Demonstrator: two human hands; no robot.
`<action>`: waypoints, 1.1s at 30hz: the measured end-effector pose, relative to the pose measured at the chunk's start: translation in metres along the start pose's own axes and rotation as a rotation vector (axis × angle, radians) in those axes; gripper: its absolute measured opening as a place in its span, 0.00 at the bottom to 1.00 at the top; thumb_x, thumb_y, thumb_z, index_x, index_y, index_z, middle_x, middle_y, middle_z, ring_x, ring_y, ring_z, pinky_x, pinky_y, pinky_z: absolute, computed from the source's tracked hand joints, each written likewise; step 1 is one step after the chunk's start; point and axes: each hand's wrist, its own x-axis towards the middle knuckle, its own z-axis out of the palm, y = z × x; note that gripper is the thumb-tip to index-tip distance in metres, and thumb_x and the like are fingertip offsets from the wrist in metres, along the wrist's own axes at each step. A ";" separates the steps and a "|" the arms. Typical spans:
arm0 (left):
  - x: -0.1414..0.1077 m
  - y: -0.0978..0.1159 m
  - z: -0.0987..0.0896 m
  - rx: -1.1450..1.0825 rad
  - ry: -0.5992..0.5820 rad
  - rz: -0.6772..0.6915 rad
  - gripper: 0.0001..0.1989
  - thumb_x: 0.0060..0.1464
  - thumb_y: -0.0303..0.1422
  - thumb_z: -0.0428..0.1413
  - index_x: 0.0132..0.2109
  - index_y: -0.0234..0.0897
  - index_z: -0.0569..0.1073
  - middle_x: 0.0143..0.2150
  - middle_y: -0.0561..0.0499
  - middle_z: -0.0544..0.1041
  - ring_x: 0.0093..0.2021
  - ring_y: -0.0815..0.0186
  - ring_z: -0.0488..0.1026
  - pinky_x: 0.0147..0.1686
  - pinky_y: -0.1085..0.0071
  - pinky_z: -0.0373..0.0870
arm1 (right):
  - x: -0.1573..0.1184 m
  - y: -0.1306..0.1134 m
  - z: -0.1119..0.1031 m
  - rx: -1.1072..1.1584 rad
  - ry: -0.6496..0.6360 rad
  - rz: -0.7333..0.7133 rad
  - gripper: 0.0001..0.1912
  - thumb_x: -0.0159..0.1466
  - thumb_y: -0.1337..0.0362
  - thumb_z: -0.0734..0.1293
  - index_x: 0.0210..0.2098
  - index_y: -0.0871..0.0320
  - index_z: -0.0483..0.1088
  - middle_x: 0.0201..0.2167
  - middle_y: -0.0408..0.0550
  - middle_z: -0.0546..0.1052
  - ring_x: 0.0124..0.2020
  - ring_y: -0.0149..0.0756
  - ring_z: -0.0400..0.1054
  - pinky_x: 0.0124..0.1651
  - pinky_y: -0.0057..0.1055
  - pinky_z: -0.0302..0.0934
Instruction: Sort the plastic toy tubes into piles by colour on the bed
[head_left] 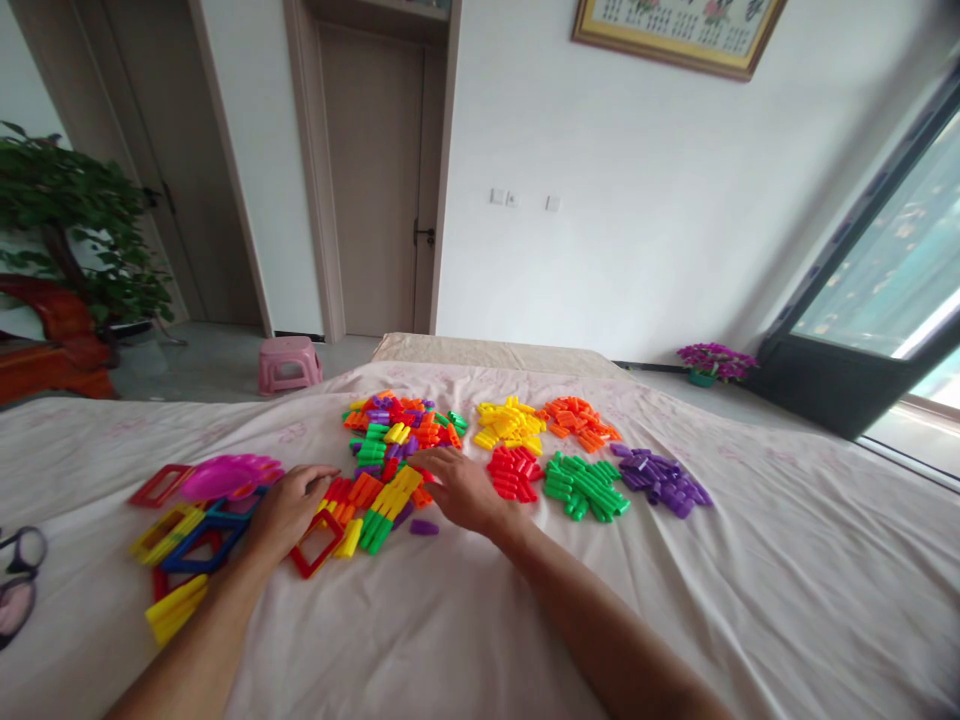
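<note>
My left hand [294, 502] rests at the left edge of a mixed pile of coloured plastic building pieces [405, 430], fingers pointing right, with nothing visible in it. Over the right side of that pile reaches my right hand [459, 488], fingers stretched and slightly apart. Between the hands lie joined yellow and green pieces [390, 508] and red-orange ones. A red square frame [316, 545] lies beside my left wrist. Right of my right hand sit single-colour piles: red pieces [514, 474], yellow pieces [510, 424], orange pieces [579, 422], green pieces [586, 486] and purple pieces [664, 482].
Left of my left hand are a magenta scalloped plate [225, 477], blue frames [196, 552], a yellow frame [166, 534] and a yellow block [177, 608]. Glasses [21, 575] lie at the far left. A wrinkled pale cloth [787, 570] covers the table. Beyond it stands a pink stool [289, 364].
</note>
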 end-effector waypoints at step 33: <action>0.002 -0.007 0.002 0.022 -0.002 0.010 0.19 0.56 0.42 0.48 0.46 0.40 0.79 0.49 0.48 0.81 0.52 0.59 0.75 0.52 0.68 0.68 | -0.003 0.051 -0.026 -0.064 0.358 0.485 0.09 0.64 0.61 0.68 0.42 0.55 0.78 0.38 0.47 0.77 0.36 0.34 0.71 0.41 0.27 0.63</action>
